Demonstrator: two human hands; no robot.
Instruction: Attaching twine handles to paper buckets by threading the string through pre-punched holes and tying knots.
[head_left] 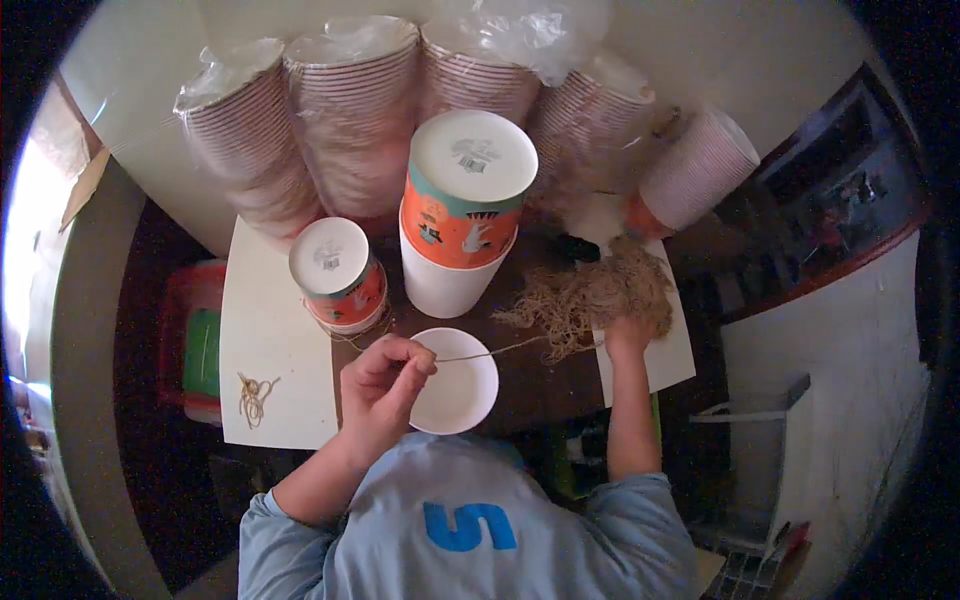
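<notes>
My left hand [384, 388] pinches the end of a thin strand of brown twine [490, 353] between thumb and fingertips. Rightward the strand runs nearly straight into a loose, frayed tangle of twine [590, 298]. My right hand [634, 338] grips the near right side of that tangle, its fingers mostly hidden in the fibres. Beneath the strand sits a white paper bowl [462, 392], opening up, close to my body. Behind my left hand stands a small upside-down orange and green paper cup [340, 270] with twine around its base.
A taller stack of upside-down paper tubs [465, 215] rises mid-table. Several plastic-wrapped stacks of cups [355, 120] line the wall; another stack [697, 172] leans at right. Short twine pieces [254, 400] lie on a white board [275, 345]. A red bin [190, 345] is at left.
</notes>
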